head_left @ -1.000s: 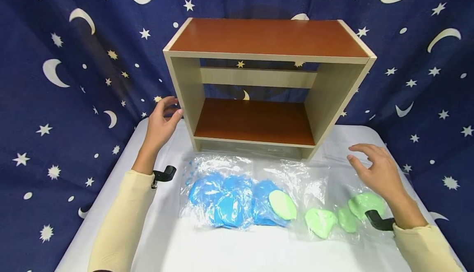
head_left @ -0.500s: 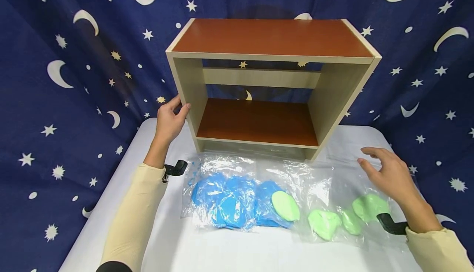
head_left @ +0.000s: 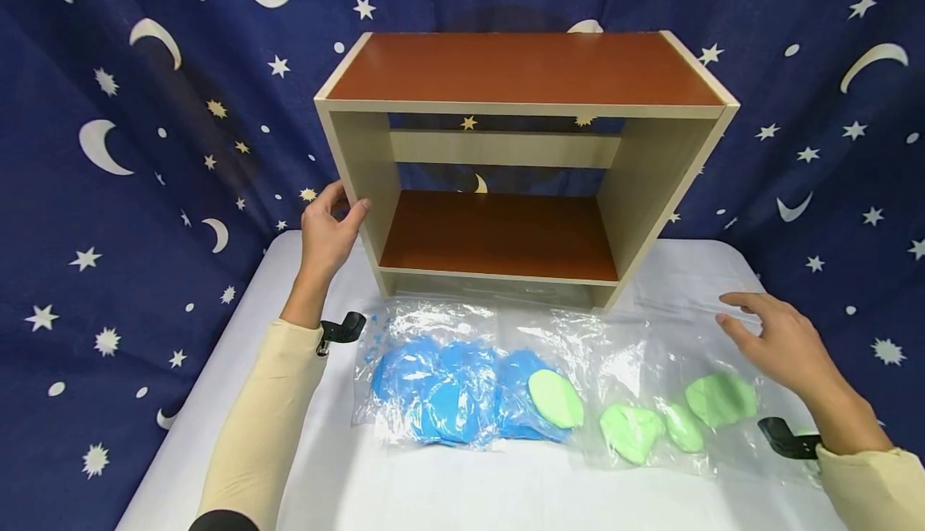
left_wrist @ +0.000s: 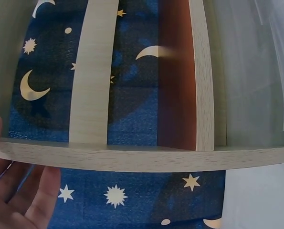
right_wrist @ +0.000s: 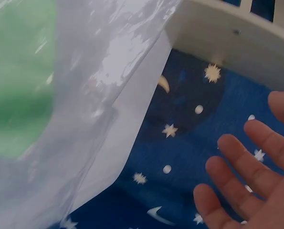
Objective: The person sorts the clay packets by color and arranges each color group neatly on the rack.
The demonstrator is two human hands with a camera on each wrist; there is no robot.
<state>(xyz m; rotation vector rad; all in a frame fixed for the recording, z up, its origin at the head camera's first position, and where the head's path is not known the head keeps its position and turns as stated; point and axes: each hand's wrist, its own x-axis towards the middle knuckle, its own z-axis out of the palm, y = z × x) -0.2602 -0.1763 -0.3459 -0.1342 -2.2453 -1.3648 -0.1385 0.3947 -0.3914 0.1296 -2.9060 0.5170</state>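
A small two-tier shelf unit (head_left: 527,69) with reddish-brown boards and pale wood sides stands at the back of the table. My left hand (head_left: 327,230) holds the front edge of its left side panel (left_wrist: 146,161), thumb on the inner face and fingers outside. Off to the right, my right hand (head_left: 784,342) hovers with relaxed fingers, holding nothing. Below and left of that hand, clear plastic bags contain light-green pieces (head_left: 630,433). More clear bags with blue pieces (head_left: 448,406) lie in front of the shelf unit. A light-green oval (head_left: 555,398) shows over the blue ones.
A white cloth covers the table (head_left: 433,491). Behind and at both sides hangs a dark blue curtain (head_left: 166,218) with moons and stars. The bags reach up to the shelf unit's front base.
My left hand has moved in from beside the shelf unit and taken hold of its left side panel. The right hand has drifted to the right and slightly lower.
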